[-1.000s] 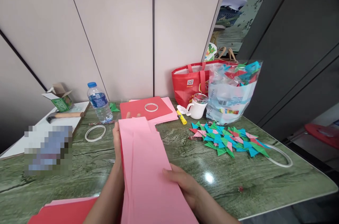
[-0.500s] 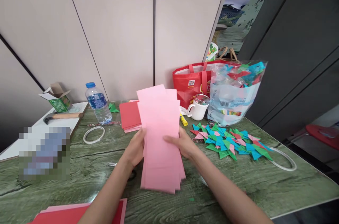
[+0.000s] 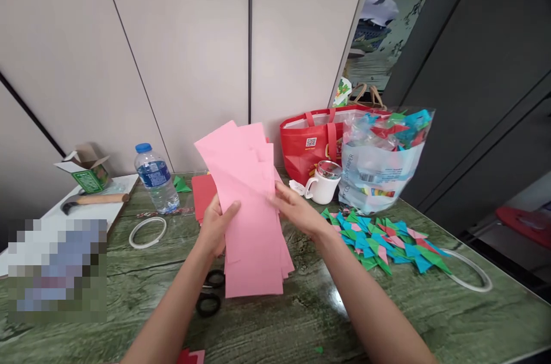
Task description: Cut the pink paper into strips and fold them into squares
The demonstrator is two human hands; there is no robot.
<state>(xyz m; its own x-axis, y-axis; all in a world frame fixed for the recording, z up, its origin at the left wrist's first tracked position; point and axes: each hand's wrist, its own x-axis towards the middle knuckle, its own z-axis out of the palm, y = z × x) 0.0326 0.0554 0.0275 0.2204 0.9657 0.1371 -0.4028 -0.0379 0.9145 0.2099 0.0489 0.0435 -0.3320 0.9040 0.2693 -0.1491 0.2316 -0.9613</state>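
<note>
Several pink paper strips (image 3: 252,237) form a loose, uneven stack in front of me, held up over the table with their top ends fanned out. My left hand (image 3: 217,226) grips the stack at its left edge, thumb across the front. At the right edge, my right hand (image 3: 299,209) has its fingers closed on the strips; its thumb tip is blurred. Below my left hand, black scissor handles (image 3: 209,292) rest on the table. Behind the strips sits a stack of red paper (image 3: 203,194), partly hidden.
A water bottle (image 3: 157,180), white ring (image 3: 147,232) and hammer-like tool (image 3: 94,199) are left. Rightward are a white mug (image 3: 325,186), red bag (image 3: 297,148), plastic bag of folded paper (image 3: 379,163) and a pile of folded paper pieces (image 3: 383,240). Red and pink paper (image 3: 191,357) shows at the near edge.
The strips have shifted left and fanned apart at the top. My left thumb now lies over the front, while my right thumb has slid toward the right edge. The view has shifted slightly.
</note>
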